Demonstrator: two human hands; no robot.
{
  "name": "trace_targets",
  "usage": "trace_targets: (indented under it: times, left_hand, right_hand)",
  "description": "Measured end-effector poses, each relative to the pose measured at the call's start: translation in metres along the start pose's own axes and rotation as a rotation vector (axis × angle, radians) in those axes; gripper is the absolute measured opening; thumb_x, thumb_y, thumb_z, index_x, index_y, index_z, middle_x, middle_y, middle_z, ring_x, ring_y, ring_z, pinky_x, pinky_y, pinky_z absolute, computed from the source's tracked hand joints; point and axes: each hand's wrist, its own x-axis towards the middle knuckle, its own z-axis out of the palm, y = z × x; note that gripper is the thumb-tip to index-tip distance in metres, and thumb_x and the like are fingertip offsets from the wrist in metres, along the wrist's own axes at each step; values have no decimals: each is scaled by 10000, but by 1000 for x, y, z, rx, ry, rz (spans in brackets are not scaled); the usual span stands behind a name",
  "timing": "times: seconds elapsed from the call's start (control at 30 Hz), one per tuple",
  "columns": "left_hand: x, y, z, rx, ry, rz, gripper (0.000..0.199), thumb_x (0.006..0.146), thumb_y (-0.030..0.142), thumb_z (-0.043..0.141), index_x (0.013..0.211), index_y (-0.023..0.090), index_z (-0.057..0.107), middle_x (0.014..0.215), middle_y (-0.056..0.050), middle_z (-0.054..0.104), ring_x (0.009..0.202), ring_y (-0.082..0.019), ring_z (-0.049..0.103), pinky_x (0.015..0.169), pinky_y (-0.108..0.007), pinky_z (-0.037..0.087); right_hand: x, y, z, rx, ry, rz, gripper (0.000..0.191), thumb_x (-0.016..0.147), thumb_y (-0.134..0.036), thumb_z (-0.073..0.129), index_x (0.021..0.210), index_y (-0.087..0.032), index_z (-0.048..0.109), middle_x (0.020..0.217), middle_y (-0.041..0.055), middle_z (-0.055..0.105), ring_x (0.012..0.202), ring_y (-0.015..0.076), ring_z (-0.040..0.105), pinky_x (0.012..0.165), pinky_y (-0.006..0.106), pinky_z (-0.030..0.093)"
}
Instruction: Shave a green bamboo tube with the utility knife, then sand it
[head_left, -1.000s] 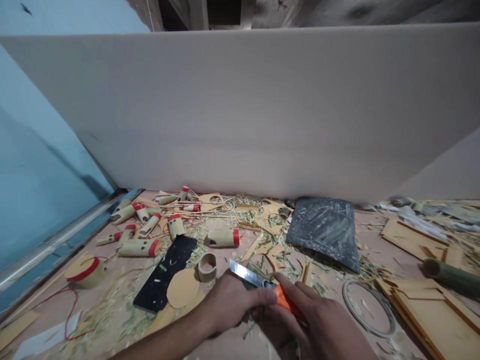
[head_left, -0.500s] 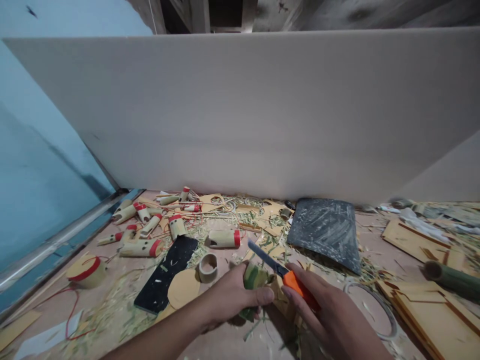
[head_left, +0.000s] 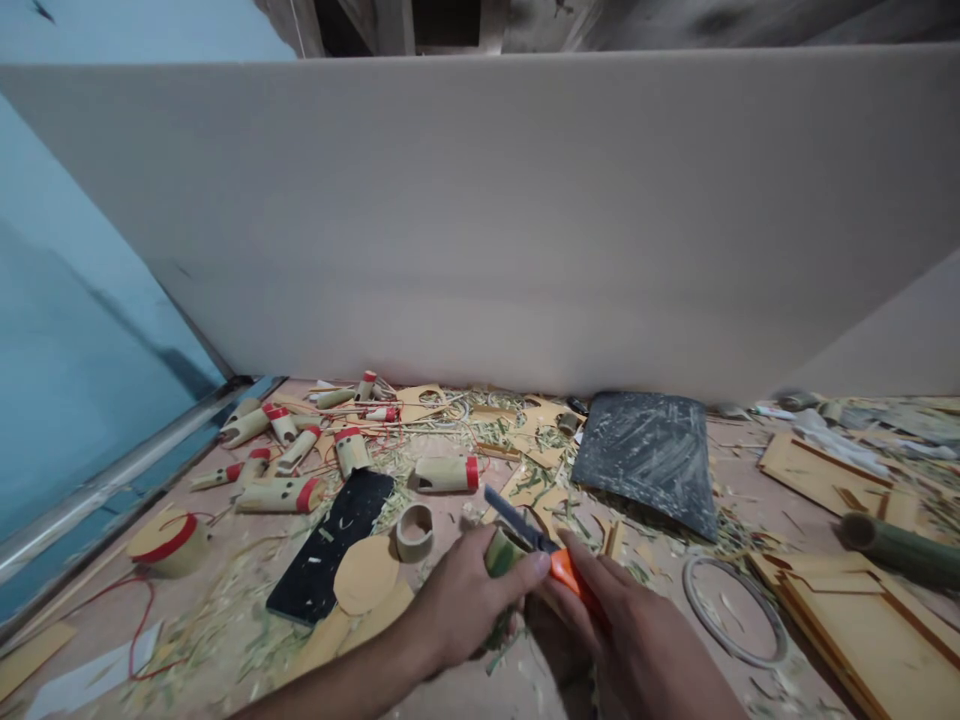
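Right hand (head_left: 641,635) wraps the orange-handled knife (head_left: 568,572), left hand (head_left: 461,600) grips green bamboo (head_left: 500,553), and shallow strokes clear of the thumb (head_left: 529,574) look wisest.

Dim, soft light leaves the ceiling (head_left: 675,25) murky and the grey panel (head_left: 487,220) evenly dull. A diffuse shadow slants down the blue wall (head_left: 75,250); a darker one lies on the desk (head_left: 469,695) beside the right hand (head_left: 637,620), slightly blurred. Wide-angle distortion stretches the edges, and fine detail smears at far right.
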Motion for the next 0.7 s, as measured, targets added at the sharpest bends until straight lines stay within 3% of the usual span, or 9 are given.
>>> trace_targets:
  times: [0.17,0.33,0.5,0.53,0.6,0.63,0.7]
  left_hand:
    - [3,0,0,-71,-49,-53,655,771,758,749,1049,196,559,726,31,635,532,-126,569,498,-248,450]
    - [-3,14,-12,-103,-180,-107,582,778,533,818,1178,201,555,873,-17,712,704,-147,652,600,-236,446]
    - [-2,13,-14,-115,-145,-73,510,844,514,754,1169,187,536,847,-58,752,716,-164,666,670,-270,465]
    - [-2,12,-13,-124,-143,-59,510,848,519,754,1168,185,539,835,-51,745,711,-163,663,680,-275,469]
    - [-1,9,-11,-128,-158,-29,528,854,527,761,1198,188,546,837,-31,728,717,-160,658,692,-277,471]
    - [-1,8,-10,-126,-169,-15,543,854,531,767,1214,190,547,854,-25,721,723,-159,657,695,-276,470]
    - [0,6,-10,-122,-185,-1,595,846,552,783,1253,193,540,896,-25,716,734,-158,655,695,-276,470]
  right_hand:
    - [1,6,0,-42,-81,27,538,1111,-527,370,1420,-197,661,1242,172,806,972,322,829,749,327,632]
    - [7,14,-12,31,40,18,527,1077,-559,416,1359,-197,676,1278,178,796,1075,331,801,840,365,641]
    - [12,10,-27,241,83,61,498,1021,-578,544,1352,-235,688,1339,139,768,1175,322,751,951,370,611]
    - [14,7,-31,344,36,120,497,1009,-607,562,1314,-242,706,1243,126,798,1073,300,777,874,336,629]
    - [17,1,-36,663,-161,356,553,1000,-696,515,1203,-230,733,858,66,786,641,209,734,551,255,593]
    - [19,-1,-39,850,-283,498,588,1008,-721,464,1157,-219,732,686,17,702,447,151,604,406,214,494]
    - [21,-5,-43,1157,-472,702,623,1049,-700,359,1108,-195,717,524,-44,557,286,82,372,289,163,311]
